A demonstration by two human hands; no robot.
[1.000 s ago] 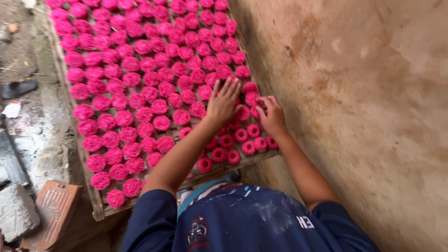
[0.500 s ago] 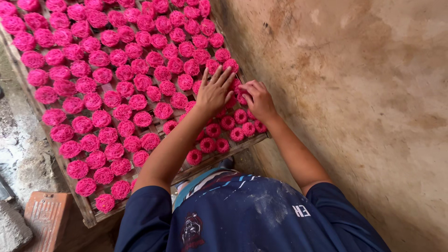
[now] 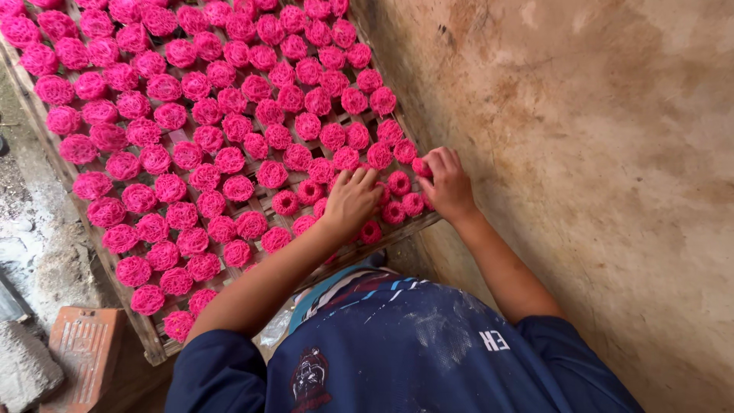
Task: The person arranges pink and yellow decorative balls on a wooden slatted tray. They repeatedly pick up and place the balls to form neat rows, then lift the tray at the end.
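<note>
1. A wooden slatted rack (image 3: 145,336) runs from the upper left of the frame down to the lower middle, tilted so that its near corner sits at the lower left.
2. Rows of pink coiled rosettes (image 3: 229,99) cover nearly the whole rack, packed close and mostly touching their neighbours.
3. The left hand (image 3: 352,200) lies palm down near the middle of the frame, at the rack's lower right end, fingers spread slightly apart and resting on the rosettes; it presses on them flat and clamps nothing.
4. The right hand (image 3: 447,183) sits just right of the left one, at the rack's right edge, its fingers curled together around a small pink rosette (image 3: 420,166) pinched at the fingertips.
5. Between and just below the two hands lie a few smaller, darker pink rosettes (image 3: 397,183), some showing an open centre.
6. The person's dark blue shirt (image 3: 413,352), dusted with pale powder, fills the bottom middle of the frame; both forearms reach up from it toward the rack.
7. A rough brown plastered wall (image 3: 596,153) takes up the right half of the frame, close beside the rack's right edge.
8. At the lower left, beside the rack's corner, stand a reddish brick (image 3: 82,344) and a grey stone block (image 3: 23,371).
</note>
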